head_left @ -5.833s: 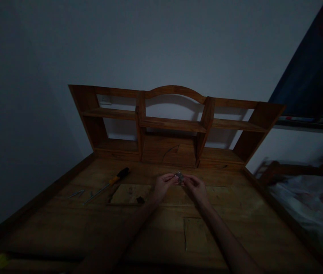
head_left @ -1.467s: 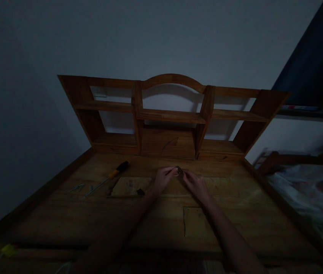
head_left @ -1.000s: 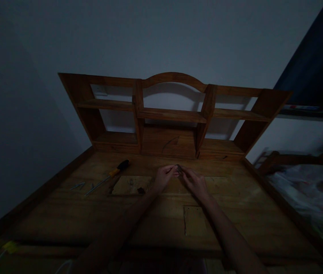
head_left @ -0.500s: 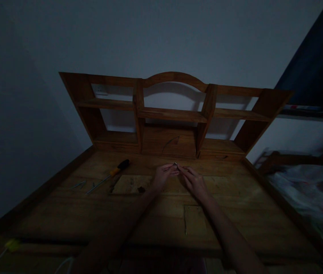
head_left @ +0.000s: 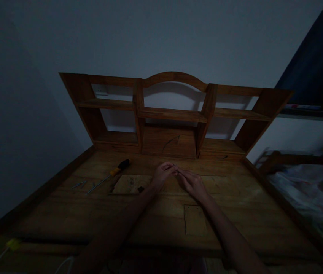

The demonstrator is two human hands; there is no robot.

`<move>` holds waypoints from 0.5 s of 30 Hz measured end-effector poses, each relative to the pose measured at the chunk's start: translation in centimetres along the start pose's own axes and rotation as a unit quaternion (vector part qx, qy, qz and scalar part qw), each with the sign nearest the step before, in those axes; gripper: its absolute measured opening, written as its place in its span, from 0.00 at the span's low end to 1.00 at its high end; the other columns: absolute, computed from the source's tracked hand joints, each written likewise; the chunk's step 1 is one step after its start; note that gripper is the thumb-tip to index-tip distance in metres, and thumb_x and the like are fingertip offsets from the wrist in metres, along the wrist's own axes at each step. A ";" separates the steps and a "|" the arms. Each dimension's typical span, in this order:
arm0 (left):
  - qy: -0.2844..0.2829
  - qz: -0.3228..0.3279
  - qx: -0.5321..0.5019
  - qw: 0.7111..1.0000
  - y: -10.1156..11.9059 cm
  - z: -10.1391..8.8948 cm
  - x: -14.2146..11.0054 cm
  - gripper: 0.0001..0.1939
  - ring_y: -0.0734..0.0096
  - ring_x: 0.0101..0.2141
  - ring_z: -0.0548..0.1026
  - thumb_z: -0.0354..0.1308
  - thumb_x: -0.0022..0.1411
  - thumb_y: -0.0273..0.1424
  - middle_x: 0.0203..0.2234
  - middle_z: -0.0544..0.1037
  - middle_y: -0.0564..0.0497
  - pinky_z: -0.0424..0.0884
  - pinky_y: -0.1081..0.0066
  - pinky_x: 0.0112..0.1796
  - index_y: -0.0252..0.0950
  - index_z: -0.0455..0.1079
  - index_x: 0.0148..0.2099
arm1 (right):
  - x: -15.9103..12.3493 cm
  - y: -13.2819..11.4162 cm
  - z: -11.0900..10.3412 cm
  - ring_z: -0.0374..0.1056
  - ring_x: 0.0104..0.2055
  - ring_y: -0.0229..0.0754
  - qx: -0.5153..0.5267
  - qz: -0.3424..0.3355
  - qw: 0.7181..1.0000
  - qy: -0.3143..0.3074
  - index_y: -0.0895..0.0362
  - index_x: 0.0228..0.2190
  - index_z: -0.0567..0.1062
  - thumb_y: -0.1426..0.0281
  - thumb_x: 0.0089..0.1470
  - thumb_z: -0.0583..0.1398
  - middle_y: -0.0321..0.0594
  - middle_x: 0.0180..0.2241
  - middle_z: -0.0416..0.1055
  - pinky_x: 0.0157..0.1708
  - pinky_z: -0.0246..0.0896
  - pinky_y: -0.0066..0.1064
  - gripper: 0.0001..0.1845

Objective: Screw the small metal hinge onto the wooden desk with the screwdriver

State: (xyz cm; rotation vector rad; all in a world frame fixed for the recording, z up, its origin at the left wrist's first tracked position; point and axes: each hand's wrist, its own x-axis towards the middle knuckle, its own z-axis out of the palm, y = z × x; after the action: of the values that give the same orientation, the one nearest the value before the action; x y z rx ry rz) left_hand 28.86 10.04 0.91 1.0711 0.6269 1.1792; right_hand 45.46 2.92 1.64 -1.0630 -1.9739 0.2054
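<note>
Over the middle of the wooden desk, my left hand (head_left: 162, 176) and my right hand (head_left: 192, 182) meet at the fingertips. Between them is a small dark metal piece (head_left: 174, 165), too small and dim to name; the fingers of both hands are pinched around it. Below the hands lies a long thin wooden board (head_left: 131, 184) with a dark patch on it. To the left rests a screwdriver (head_left: 115, 171) with a yellow and black handle, its shaft pointing toward me. Several screws (head_left: 79, 184) lie left of its tip.
A wooden shelf unit (head_left: 172, 114) stands along the back of the desk (head_left: 155, 220) against the wall. A small square wooden piece (head_left: 195, 220) lies near my right forearm. Plastic-covered things (head_left: 309, 190) are beyond the right edge. Something yellow (head_left: 13, 244) sits at the front left.
My fingers have shifted slightly around the small metal piece, which now shows less and looks darker. The right fingers have closed in. The screwdriver and screws have stayed put.
</note>
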 end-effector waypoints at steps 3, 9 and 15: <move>-0.005 0.004 -0.001 1.000 0.1 0.0 0.0 0.21 0.74 0.33 0.75 0.71 0.47 0.36 0.32 0.76 0.49 0.73 0.73 0.38 0.30 0.66 0.36 | 0.1 -0.1 0.2 0.69 0.51 0.40 0.028 0.025 0.999 0.015 0.50 0.56 0.71 0.67 0.65 0.53 0.37 0.52 0.71 0.53 0.63 0.33 0.19; -0.002 -0.004 0.010 1.000 0.6 0.3 -0.3 0.21 0.70 0.36 0.76 0.70 0.49 0.35 0.37 0.77 0.45 0.74 0.71 0.39 0.28 0.71 0.42 | 0.2 0.0 0.4 0.70 0.50 0.41 0.082 0.078 0.993 0.039 0.50 0.52 0.74 0.64 0.63 0.56 0.36 0.49 0.73 0.53 0.64 0.34 0.17; -0.030 0.005 0.015 0.999 0.3 -0.1 -0.2 0.23 0.63 0.43 0.76 0.67 0.54 0.39 0.45 0.76 0.40 0.72 0.64 0.48 0.29 0.75 0.48 | 0.5 0.3 0.4 0.74 0.36 0.40 0.165 0.145 0.974 0.063 0.54 0.51 0.75 0.60 0.62 0.56 0.42 0.44 0.75 0.40 0.70 0.33 0.20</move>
State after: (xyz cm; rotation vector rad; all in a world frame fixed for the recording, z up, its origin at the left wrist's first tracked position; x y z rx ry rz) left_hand 28.61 9.91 1.06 1.1311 0.5957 1.1451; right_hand 45.19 3.57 1.52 -1.1087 -1.5959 0.5874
